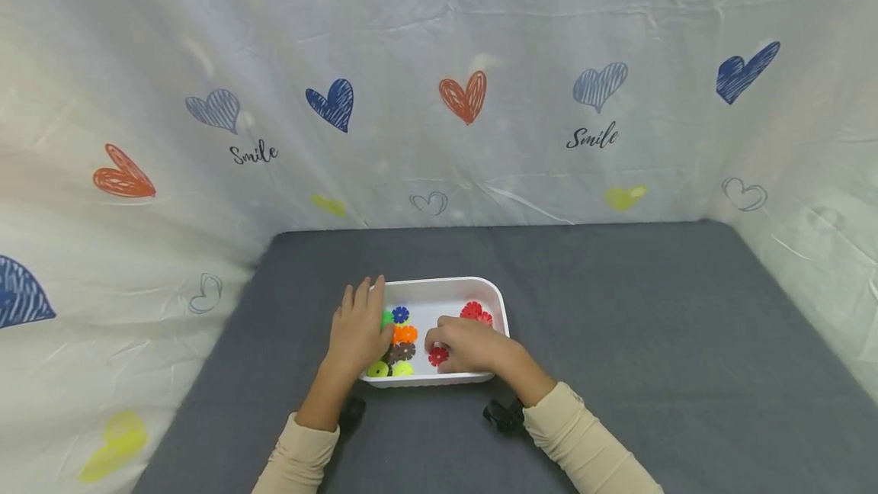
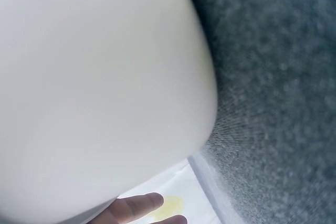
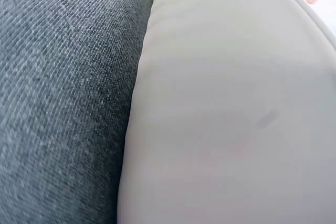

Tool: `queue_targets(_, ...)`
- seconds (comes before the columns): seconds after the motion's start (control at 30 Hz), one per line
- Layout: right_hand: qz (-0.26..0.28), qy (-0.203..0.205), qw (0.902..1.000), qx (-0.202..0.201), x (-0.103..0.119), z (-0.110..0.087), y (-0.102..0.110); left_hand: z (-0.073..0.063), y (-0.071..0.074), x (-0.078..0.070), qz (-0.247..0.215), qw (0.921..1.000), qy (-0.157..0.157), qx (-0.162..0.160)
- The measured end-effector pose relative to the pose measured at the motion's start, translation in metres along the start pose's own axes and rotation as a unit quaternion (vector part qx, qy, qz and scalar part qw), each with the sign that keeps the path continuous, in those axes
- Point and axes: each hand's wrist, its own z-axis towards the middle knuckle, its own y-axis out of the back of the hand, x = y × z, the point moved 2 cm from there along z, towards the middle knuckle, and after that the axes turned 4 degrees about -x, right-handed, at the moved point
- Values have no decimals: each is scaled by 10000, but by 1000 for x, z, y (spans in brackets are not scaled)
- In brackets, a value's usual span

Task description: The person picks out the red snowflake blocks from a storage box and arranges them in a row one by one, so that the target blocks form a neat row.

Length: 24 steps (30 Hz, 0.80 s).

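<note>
Here | red disc (image 1: 438, 357) by right hand (image 1: 468, 344) | bright, flower-like, notched

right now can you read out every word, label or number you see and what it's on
"Smile", on the white curtain, toward the left, below a light blue heart.
"Smile", on the same curtain, toward the right, below another light blue heart.
None readable on the white tray or the coloured pieces in it.
The black gadgets by the wrists are too small to tell.
</note>
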Motion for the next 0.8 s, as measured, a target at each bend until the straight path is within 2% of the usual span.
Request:
queue_targets(0.6,99,-163,9998,19,0,0,1,-1,-3,1,31,10000,-10,-62)
queue_targets(0.8,78,-129,9998,153,-1,-5,4,-1,-2,0,60,10000,-33,-44)
